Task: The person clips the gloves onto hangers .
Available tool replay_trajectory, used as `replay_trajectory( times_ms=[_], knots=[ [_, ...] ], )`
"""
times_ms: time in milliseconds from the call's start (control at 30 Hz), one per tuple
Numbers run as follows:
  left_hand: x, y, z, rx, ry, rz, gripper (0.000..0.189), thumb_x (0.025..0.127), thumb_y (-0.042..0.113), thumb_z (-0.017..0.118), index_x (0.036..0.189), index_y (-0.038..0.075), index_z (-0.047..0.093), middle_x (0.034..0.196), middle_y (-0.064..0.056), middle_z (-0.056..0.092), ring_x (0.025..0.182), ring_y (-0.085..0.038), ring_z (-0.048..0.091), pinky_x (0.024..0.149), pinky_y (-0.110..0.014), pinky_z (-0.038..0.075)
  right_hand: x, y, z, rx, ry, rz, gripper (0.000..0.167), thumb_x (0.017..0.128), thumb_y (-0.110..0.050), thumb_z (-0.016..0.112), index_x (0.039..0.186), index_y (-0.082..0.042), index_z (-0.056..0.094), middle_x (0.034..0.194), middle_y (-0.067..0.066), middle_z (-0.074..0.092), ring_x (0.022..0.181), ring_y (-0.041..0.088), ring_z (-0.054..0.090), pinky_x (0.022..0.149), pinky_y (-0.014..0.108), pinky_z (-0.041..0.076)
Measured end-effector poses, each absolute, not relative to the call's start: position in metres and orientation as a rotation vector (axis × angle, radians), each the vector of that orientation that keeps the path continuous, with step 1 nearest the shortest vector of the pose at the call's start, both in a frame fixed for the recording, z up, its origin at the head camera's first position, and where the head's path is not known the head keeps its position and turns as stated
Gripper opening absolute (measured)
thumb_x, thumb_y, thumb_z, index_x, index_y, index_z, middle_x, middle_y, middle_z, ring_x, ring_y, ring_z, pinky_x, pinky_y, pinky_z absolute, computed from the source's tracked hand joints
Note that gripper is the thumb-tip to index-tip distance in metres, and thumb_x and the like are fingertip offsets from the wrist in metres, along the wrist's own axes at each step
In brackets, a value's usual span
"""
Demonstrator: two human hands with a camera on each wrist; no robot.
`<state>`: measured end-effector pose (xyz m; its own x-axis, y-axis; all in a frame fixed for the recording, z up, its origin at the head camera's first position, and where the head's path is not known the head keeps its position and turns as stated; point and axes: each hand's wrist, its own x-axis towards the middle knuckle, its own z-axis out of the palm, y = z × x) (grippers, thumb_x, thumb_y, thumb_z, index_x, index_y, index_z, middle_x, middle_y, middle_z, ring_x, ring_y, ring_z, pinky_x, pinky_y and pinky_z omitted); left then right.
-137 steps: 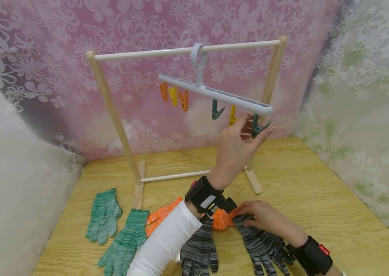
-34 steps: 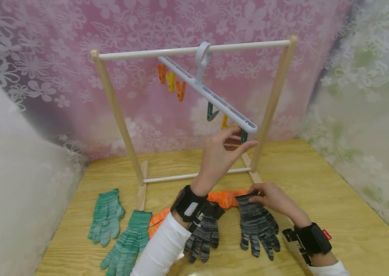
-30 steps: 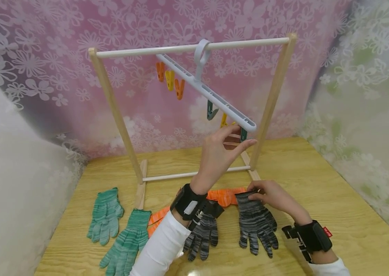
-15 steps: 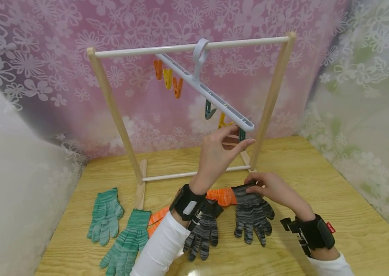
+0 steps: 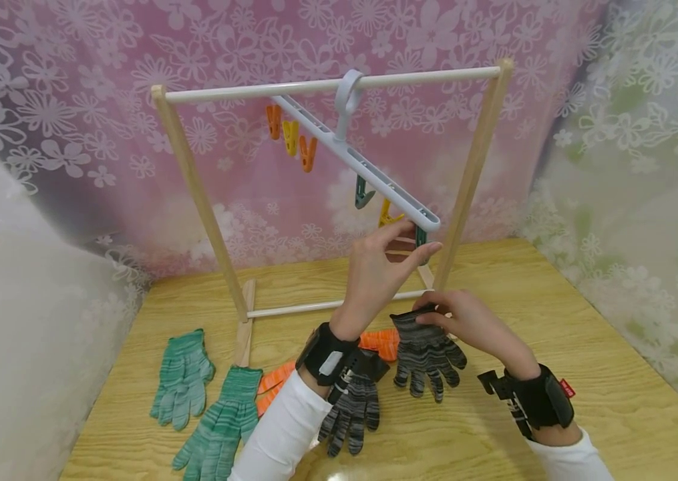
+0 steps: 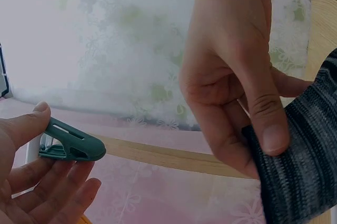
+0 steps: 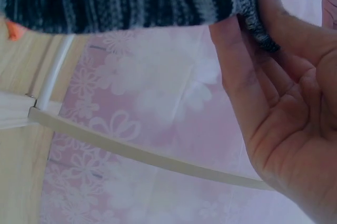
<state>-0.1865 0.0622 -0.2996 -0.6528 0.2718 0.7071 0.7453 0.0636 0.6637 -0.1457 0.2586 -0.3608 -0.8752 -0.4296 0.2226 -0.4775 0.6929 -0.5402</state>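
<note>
My left hand [image 5: 371, 277] pinches a dark green clothespin [image 6: 76, 142] between thumb and fingers, under the near end of a pale grey clip hanger [image 5: 369, 170]. My right hand [image 5: 473, 327] grips the cuff of a black-and-grey knitted glove [image 5: 425, 357], thumb on one side and fingers on the other. That glove hangs fingers-down, below and apart from the clothespin. Farther along the hanger are another dark green clothespin [image 5: 363, 192] and a yellow one [image 5: 388, 212]. Orange and yellow clothespins [image 5: 290, 138] fill its far half.
The hanger's hook loops over the white rod [image 5: 254, 91] of a wooden rack [image 5: 197, 194]. On the table [image 5: 555, 347] lie two green gloves [image 5: 182, 377], orange gloves [image 5: 379, 344] partly hidden, and a second black-and-grey glove [image 5: 353, 414] partly behind my left wrist.
Earlier the hanger's near end swung toward me with my left hand at its clothespin. My right hand has raised the black-and-grey glove up and leftward, toward the clothespin.
</note>
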Motion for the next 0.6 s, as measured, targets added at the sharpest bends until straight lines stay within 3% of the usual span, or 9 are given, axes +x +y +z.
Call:
replay_trajectory(
  times_ms=[267, 600],
  knots=[
    [-0.188, 0.061, -0.300, -1.007, -1.950, -1.660, 0.032, 0.089, 0.019, 0.081, 0.117, 0.008, 0.074, 0.102, -0.008, 0.075, 0.093, -0.013, 0.073, 0.075, -0.020, 0.060, -0.149, 0.252, -0.352, 0.746, -2.754, 0.896, 0.016, 0.095, -0.001, 0.068, 0.110, -0.007, 0.072, 0.095, 0.004, 0.071, 0.069, 0.010, 0.053, 0.061, 0.027, 0.042],
    [-0.190, 0.059, -0.301, -0.979, -1.972, -1.726, 0.031, 0.087, 0.018, 0.082, 0.116, 0.008, 0.074, 0.101, -0.008, 0.076, 0.093, -0.011, 0.074, 0.078, -0.019, 0.059, -0.148, 0.250, -0.346, 0.726, -2.707, 0.936, 0.016, 0.095, -0.007, 0.070, 0.110, -0.011, 0.073, 0.097, 0.003, 0.073, 0.081, 0.018, 0.070, 0.063, 0.030, 0.051]
  ],
)
